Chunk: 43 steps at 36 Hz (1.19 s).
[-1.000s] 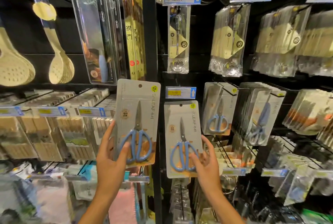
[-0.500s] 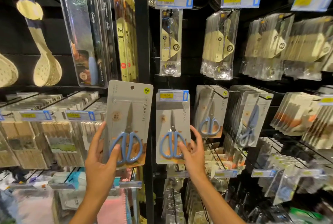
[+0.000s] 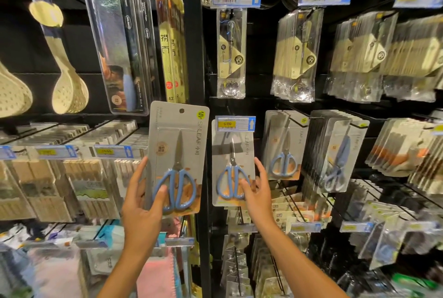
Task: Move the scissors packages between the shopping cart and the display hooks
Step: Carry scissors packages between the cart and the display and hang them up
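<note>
Behind the price tag [image 3: 235, 124] now, right hand's [image 3: 257, 191] scissors package [image 3: 233, 165].

Scissors packages [image 3: 177, 153]: grey card, blue handles, orange corner; price tags [image 3: 235, 123]: yellow label, blue arrow; perforated spoons [image 3: 69, 91]: cream.

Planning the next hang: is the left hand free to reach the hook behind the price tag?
Probably not yet: the left hand holds a scissors package, while the right hand holds another package at that hook.
</note>
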Tool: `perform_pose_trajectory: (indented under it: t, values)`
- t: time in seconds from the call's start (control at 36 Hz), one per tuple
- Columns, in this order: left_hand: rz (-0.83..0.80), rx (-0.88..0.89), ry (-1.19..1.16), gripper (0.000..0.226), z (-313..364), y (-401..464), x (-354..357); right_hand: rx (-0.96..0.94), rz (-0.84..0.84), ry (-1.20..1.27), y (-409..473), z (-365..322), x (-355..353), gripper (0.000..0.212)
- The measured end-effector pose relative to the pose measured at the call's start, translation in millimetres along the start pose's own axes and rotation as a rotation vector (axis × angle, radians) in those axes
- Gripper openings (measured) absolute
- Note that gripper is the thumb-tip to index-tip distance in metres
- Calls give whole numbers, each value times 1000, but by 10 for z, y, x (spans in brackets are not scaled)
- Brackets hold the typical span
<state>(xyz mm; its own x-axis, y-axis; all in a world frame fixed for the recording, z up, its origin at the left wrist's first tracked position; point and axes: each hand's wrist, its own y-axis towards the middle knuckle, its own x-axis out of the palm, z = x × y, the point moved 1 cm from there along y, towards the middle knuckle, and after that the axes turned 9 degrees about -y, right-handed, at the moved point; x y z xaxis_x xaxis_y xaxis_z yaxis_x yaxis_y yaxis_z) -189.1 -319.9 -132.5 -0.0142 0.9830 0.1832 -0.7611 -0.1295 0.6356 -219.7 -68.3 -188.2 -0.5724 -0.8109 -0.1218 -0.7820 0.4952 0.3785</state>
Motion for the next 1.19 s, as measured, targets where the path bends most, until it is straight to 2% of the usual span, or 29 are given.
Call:
perform_pose_trajectory:
  t: [0.17,0.31,0.44,0.61,0.72,0.89,1.03,1.19]
  values:
    - [5,5,11,68,-70,34,-49,-54,59,-252,215,98,151,66]
    - [15,-22,13,69,-114,43,-42,-26,-8,-515,444,225,222,71]
    - [17,-11,30,69,-170,89,-67,25,-44,-595,679,325,268,71]
    - [10,1,26,69,-172,101,-46,28,-59,-722,952,525,328,85]
    - [10,4,29,68,-187,107,-51,30,-46,-711,1069,605,379,86]
    - [16,-9,62,66,-195,92,-71,36,-73,-674,1081,573,403,76]
    - [13,-23,77,68,-172,58,-67,9,-67,-687,926,536,369,84]
    - [3,-29,78,68,-214,4,-102,-99,-105,-374,298,413,258,72]
